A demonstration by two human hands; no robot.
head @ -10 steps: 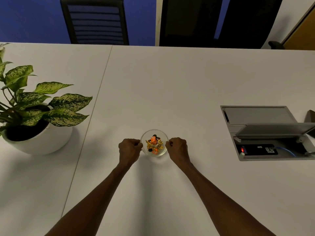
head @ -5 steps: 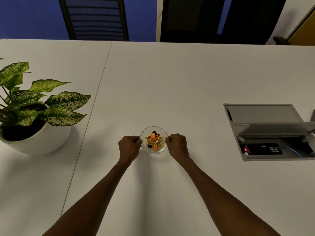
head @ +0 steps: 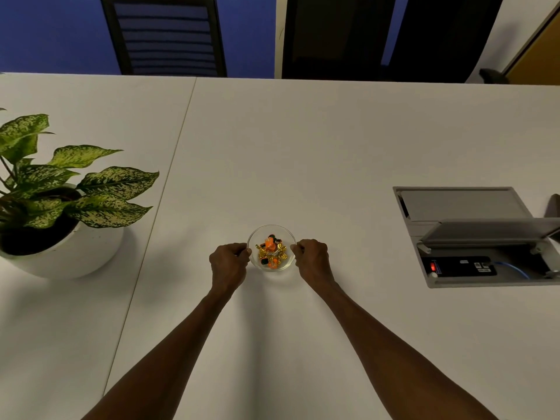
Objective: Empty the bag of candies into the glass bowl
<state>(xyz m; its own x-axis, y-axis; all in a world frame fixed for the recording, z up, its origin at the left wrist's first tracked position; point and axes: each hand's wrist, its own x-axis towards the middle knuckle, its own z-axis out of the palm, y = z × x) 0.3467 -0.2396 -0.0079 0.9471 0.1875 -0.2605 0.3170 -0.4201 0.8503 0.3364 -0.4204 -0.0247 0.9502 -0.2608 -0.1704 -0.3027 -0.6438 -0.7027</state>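
Glass bowl (head: 270, 230) between my fingers, left hand (head: 228, 263) and right hand (head: 312, 259) pinching its rim; candies (head: 271, 251) inside; no bag seen; emptying looks done.

The potted plant (head: 54, 207) runs off the left edge; both hands' fingers (head: 242, 253) curl out of sight.

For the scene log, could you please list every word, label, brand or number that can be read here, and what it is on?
No text can be read.
Black device in the open table cable box: small white labels, too blurred to read.
Wrapped candies in the glass bowl: any print is too small to tell.
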